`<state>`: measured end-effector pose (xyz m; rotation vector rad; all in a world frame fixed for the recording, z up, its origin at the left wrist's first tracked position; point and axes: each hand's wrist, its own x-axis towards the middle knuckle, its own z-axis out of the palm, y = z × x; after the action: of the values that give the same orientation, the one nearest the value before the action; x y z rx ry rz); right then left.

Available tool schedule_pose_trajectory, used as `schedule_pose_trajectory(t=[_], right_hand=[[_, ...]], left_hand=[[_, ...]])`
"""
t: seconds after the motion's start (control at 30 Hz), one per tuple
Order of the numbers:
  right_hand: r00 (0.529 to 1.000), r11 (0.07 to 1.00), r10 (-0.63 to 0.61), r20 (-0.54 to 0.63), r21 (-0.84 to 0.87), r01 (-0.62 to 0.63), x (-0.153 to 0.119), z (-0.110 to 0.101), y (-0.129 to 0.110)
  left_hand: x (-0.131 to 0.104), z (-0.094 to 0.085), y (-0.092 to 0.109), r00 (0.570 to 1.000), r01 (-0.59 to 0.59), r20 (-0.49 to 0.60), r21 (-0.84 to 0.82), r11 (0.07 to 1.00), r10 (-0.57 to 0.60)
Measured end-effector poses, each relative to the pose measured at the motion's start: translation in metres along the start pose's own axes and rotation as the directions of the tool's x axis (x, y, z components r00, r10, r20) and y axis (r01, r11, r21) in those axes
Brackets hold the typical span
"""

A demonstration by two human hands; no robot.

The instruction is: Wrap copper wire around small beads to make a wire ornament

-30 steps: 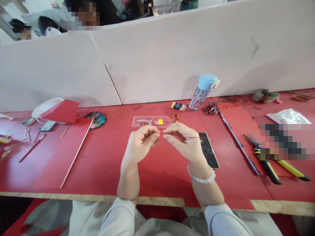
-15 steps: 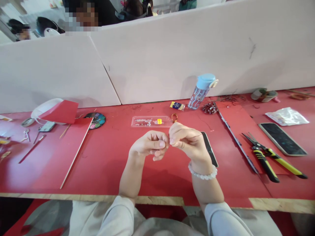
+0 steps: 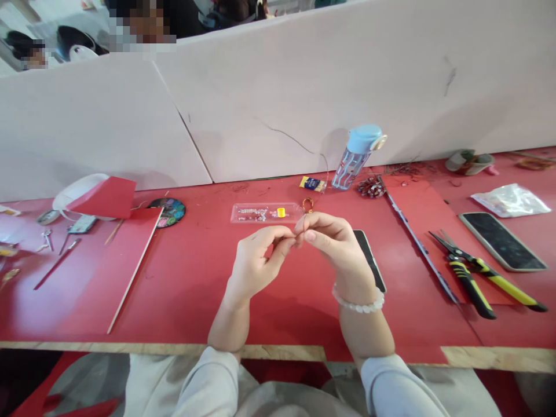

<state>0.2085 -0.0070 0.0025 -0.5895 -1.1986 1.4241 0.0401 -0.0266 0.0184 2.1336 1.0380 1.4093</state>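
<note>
My left hand [image 3: 259, 260] and my right hand [image 3: 334, 243] meet at the fingertips above the red table [image 3: 182, 301]. Each is closed in a pinch, and whatever lies between the fingertips is too small to make out. A thin dark thread [image 3: 295, 139] arcs up in front of the white partition, its lower part passing near the bottle. Just beyond the fingers lie a clear tray [image 3: 235, 214] of small beads with a yellow piece [image 3: 281, 212], and a gold ring-shaped item [image 3: 308, 204]. A phone [image 3: 369, 260] is partly hidden behind my right hand.
A blue-lidded bottle [image 3: 357, 156] stands by the partition [image 3: 269, 87]. On the right are black-and-yellow pliers [image 3: 482, 272], another phone [image 3: 503, 241] and a plastic bag [image 3: 510, 200]. Leftward are a round colourful palette [image 3: 172, 212] and a white mask [image 3: 82, 194]. People sit beyond the partition.
My left hand has turned, its back now facing up and its fingers stretched toward the right fingertips. The curved thread has come into view above the hands. The view has shifted slightly.
</note>
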Motion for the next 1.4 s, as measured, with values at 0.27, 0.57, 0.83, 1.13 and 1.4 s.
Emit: schedule_pose_trajectory(t=[0.27,0.57,0.83,1.13,1.4], right_hand=[[0.999,0.998,0.041,0.032,0.055,-0.042,0.005,-0.007,0.009],[0.989,0.995,0.002,-0.145,0.103,0.013,0.015,-0.002,0.040],[0.952,0.989,-0.142,-0.272,-0.069,0.127,0.017,-0.004,0.038],[0.988,0.979,0.004,-0.156,0.201,0.027,0.013,-0.001,0.028],[0.941,0.991,-0.119,-0.317,-0.102,0.091,0.009,0.003,0.021]], left_hand=[[0.000,0.000,-0.002,0.997,0.076,0.031,-0.039,0.996,-0.075],[0.014,0.007,-0.016,0.836,0.547,0.221,-0.405,0.733,-0.502],[0.018,0.009,-0.016,0.764,0.642,0.324,-0.459,0.614,-0.557],[0.016,-0.003,-0.012,0.789,0.609,0.379,-0.380,0.697,-0.483],[0.009,-0.017,-0.011,0.838,0.528,0.339,-0.308,0.792,-0.427]])
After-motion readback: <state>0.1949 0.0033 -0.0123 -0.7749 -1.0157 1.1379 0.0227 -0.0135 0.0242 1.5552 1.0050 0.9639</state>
